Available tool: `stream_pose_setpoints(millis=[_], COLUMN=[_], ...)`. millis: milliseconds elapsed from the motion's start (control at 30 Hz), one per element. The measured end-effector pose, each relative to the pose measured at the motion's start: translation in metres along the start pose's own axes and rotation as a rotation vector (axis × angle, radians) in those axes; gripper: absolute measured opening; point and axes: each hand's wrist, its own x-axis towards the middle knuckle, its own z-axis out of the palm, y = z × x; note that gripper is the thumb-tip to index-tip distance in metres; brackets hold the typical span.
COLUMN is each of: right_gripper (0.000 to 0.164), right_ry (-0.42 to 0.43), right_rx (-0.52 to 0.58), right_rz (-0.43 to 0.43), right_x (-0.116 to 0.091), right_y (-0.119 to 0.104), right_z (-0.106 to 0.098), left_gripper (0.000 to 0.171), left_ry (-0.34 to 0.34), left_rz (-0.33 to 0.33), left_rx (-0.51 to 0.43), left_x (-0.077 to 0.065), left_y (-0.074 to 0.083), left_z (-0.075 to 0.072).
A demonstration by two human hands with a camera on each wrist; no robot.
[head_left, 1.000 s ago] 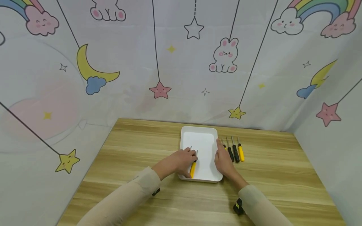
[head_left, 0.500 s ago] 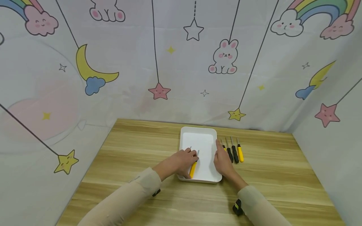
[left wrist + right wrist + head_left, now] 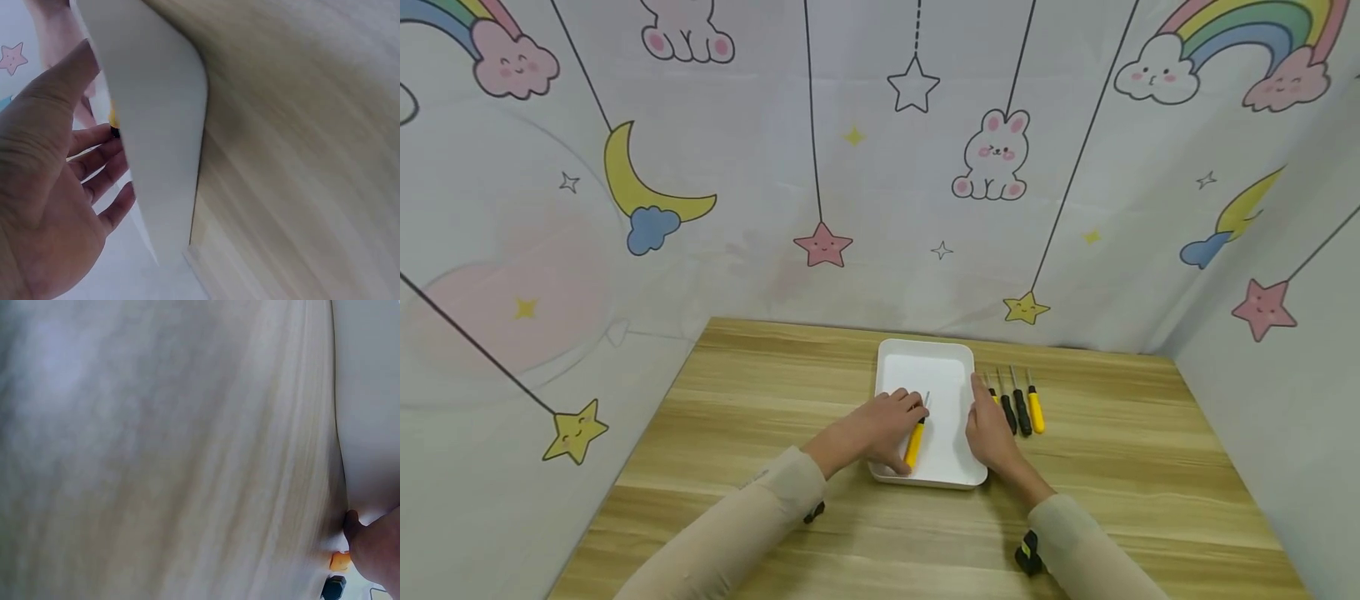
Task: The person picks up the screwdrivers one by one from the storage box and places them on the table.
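Note:
In the head view, my left hand (image 3: 887, 425) reaches over the left side of a white tray (image 3: 949, 437). It holds a screwdriver (image 3: 914, 448) with a yellow handle and black collar, thumb at the handle's butt and fingers at the collar. The shaft points to the far end of the tray. From the left wrist, the fingers (image 3: 97, 159) curl behind the tray's wall, which hides most of the screwdriver except a bit of yellow and black. My right hand (image 3: 988, 429) grips the tray's right side; the right wrist view shows a fingertip (image 3: 352, 520) low against the outer wall.
Right of the tray, several screwdrivers lie side by side, among them a black-handled one (image 3: 1022, 414) and a yellow-handled one (image 3: 1037, 414). The wooden table (image 3: 760, 375) ends at a white curtain (image 3: 880, 283) printed with stars, rabbits and clouds.
The held screwdriver's tip has shifted slightly toward the far end of the tray. A second thin shaft that showed beyond my left fingers is now hidden. My right hand stays at the tray.

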Motion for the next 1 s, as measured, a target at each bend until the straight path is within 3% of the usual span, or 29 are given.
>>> stream_pose_setpoints(millis=[133,400,767,1000], right_gripper=[0.056,0.055,0.055,0.055], right_ry=[0.008,0.018,0.043,0.045], right_rx=[0.000,-0.007,-0.008,-0.007], right_rz=[-0.004,-0.018,-0.043,-0.049], right_x=[0.000,0.000,0.000,-0.001], right_y=[-0.001,0.000,0.001,0.001], right_z=[0.000,0.001,0.003,0.003], left_gripper=[0.095,0.095,0.099,0.098], left_ry=[0.071,0.139,0.163,0.169], left_rz=[-0.003,-0.014,-0.021,-0.042], left_rx=[-0.050,-0.133,-0.140,-0.192], left_x=[-0.002,-0.008,-0.016,-0.020], left_y=[-0.009,-0.022,-0.025,-0.031], left_z=[-0.009,-0.024,-0.035,-0.035])
